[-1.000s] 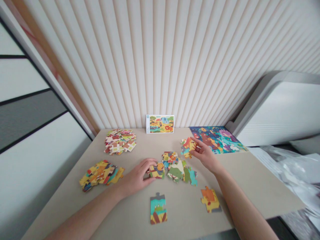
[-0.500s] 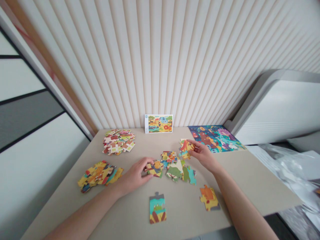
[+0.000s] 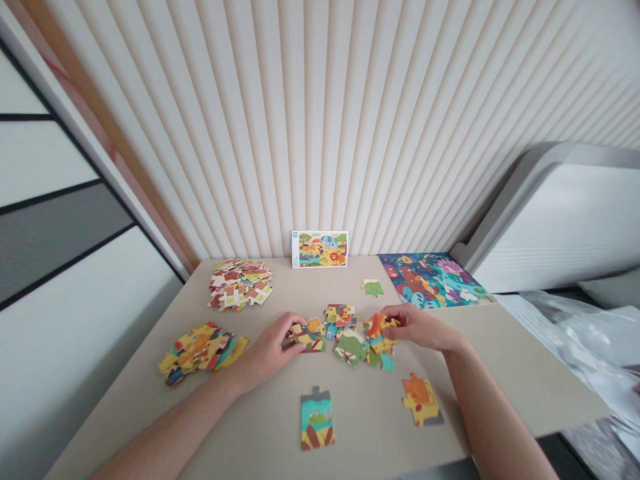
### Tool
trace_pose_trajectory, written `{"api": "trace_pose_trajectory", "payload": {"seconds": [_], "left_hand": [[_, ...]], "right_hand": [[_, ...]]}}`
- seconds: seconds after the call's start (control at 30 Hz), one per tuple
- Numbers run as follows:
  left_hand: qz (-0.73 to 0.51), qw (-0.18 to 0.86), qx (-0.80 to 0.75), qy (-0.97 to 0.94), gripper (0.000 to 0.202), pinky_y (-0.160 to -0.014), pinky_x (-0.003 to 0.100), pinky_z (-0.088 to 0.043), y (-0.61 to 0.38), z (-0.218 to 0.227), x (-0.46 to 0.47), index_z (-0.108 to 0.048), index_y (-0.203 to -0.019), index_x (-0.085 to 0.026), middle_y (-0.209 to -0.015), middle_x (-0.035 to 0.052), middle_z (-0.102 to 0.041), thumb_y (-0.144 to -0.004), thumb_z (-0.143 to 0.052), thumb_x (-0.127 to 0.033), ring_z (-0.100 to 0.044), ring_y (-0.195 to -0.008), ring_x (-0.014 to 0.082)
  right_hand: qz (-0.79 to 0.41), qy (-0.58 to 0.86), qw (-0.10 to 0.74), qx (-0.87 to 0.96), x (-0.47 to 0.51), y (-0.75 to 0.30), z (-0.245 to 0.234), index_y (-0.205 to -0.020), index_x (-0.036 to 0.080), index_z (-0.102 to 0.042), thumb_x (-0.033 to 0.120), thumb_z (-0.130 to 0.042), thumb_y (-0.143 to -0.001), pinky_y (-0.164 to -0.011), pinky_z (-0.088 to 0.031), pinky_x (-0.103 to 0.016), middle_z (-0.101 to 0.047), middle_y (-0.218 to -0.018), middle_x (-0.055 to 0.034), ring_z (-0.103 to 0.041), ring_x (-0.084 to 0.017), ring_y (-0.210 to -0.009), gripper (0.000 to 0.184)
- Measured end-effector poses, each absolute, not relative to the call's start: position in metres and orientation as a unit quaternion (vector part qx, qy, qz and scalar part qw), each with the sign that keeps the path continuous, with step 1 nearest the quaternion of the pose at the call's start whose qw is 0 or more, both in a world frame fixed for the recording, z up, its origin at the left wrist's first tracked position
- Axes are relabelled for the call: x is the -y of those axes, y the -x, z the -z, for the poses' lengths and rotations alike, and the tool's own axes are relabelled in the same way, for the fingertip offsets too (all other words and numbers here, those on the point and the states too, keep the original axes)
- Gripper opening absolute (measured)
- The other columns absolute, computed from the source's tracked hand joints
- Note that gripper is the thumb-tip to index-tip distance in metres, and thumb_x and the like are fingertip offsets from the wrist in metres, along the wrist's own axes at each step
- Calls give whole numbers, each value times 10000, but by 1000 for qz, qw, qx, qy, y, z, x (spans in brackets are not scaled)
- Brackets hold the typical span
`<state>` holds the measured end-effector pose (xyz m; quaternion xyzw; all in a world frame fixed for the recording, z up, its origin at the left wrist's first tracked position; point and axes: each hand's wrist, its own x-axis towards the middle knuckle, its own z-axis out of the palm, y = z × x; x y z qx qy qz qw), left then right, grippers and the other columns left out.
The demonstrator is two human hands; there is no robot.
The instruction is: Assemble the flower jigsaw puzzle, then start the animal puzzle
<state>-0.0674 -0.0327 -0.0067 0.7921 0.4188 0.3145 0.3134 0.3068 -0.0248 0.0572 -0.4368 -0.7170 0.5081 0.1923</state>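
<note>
My left hand (image 3: 278, 345) is closed on a yellow puzzle piece (image 3: 311, 339) with a spotted animal on it, at the left of the middle group. Several loose puzzle pieces lie close by, among them a pale green one (image 3: 351, 347) and a red-and-yellow one (image 3: 341, 315). My right hand (image 3: 423, 327) pinches orange and yellow puzzle pieces (image 3: 379, 335) over the right side of that group. How many are in its grip I cannot tell. Behind it, a single green-and-white piece (image 3: 373, 288) lies by itself.
A frog piece (image 3: 317, 420) and an orange-and-yellow piece (image 3: 421, 400) lie near the front. Two heaps sit at left, one mostly yellow (image 3: 200, 350), one pink and white (image 3: 240, 285). A picture card (image 3: 320, 249) leans against the ribbed wall; an assembled dark-blue puzzle (image 3: 435, 279) lies back right.
My right hand has come nearer, down to the middle group, with the orange and yellow pieces. The green-and-white piece now shows where that hand was. My left hand has barely moved.
</note>
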Motion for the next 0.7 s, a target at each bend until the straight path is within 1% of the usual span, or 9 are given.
{"api": "trace_pose_trajectory", "payload": {"seconds": [0.07, 0.13, 0.23, 0.3, 0.4, 0.53, 0.6, 0.7], "left_hand": [[-321, 311, -412, -794, 298, -982, 370, -535, 67, 7, 33, -539, -1168, -261, -1245, 63, -653, -891, -648, -258, -646, -1132, 223], [-323, 307, -411, -795, 310, -997, 376, -529, 66, 7, 33, -533, -1177, -265, -1269, 62, -652, -888, -646, -244, -646, -1147, 222], [-308, 291, -429, -798, 298, -972, 361, -536, 64, 4, 34, -544, -1155, -264, -1174, 35, -687, -878, -648, -225, -674, -1066, 207], [-300, 285, -437, -798, 297, -951, 348, -540, 64, 2, 35, -547, -1152, -262, -1132, 23, -694, -876, -647, -218, -680, -1029, 198], [-297, 284, -440, -798, 296, -934, 335, -544, 64, 1, 36, -543, -1160, -258, -1129, 23, -692, -884, -639, -217, -679, -1022, 195], [-302, 294, -429, -799, 349, -974, 337, -536, 64, 2, 35, -529, -1239, -266, -1209, 34, -677, -906, -617, -209, -665, -1092, 199], [-305, 297, -421, -801, 392, -1010, 347, -523, 64, 3, 34, -516, -1293, -274, -1264, 41, -660, -918, -605, -204, -649, -1142, 203], [-302, 282, -420, -808, 446, -1052, 370, -504, 63, 4, 34, -499, -1361, -279, -1323, 54, -634, -932, -593, -204, -627, -1192, 213]], "right_hand": [[-512, 413, 136, 741, 29, -308, -61, -1060, 219, -776, 451, -711, -834, -720, -514, -297, -714, -905, -26, -623, -198, -803, 330], [-477, 420, 114, 764, 30, -308, -60, -1109, 242, -769, 403, -730, -811, -719, -503, -292, -704, -908, -22, -611, -197, -803, 341], [-424, 451, 99, 779, 30, -307, -54, -1162, 246, -743, 346, -722, -799, -697, -480, -287, -675, -883, -18, -587, -188, -777, 378], [-408, 463, 93, 781, 30, -308, -50, -1140, 228, -733, 324, -720, -788, -681, -467, -283, -653, -853, -12, -578, -184, -761, 366], [-401, 466, 99, 782, 31, -309, -49, -1073, 213, -710, 313, -735, -761, -664, -457, -275, -635, -836, -1, -569, -179, -747, 328], [-427, 452, 88, 778, 31, -309, -51, -1005, 205, -677, 309, -708, -791, -657, -446, -264, -623, -806, 11, -550, -162, -723, 240], [-434, 449, 86, 777, 30, -309, -51, -1015, 201, -675, 305, -700, -801, -645, -436, -258, -615, -790, 14, -537, -154, -710, 240], [-428, 458, 99, 773, 29, -307, -47, -1099, 201, -678, 309, -710, -797, -644, -434, -257, -611, -803, 11, -532, -154, -718, 322]]}}
